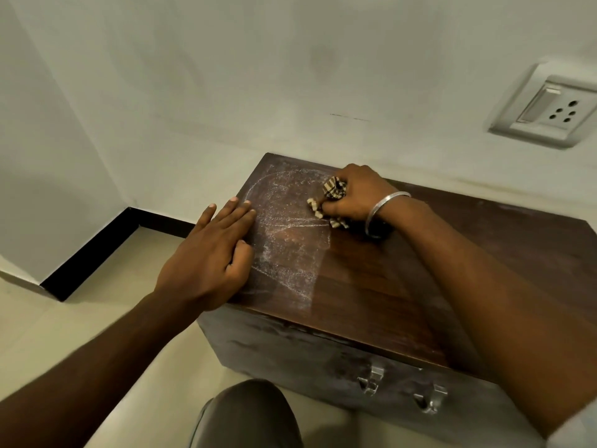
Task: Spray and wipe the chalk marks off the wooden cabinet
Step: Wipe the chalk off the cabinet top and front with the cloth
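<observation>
dim, greenish indoor light — soft shadows, wide-angle bending and blur at edges

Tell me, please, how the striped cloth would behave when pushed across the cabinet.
Probably floppy: the cloth sits bunched in the right hand, folds poking out. Likely light, since one hand holds it. It may drag on the dusty chalk marks.

cloth (334,189): mostly buried in the right hand (353,197); only striped folds poke out.
cabinet (371,286): right front corner hidden behind the right arm (484,286).
wall socket (549,108): cut off by the right edge.
knee (248,415): cut off by the bottom edge.
</observation>
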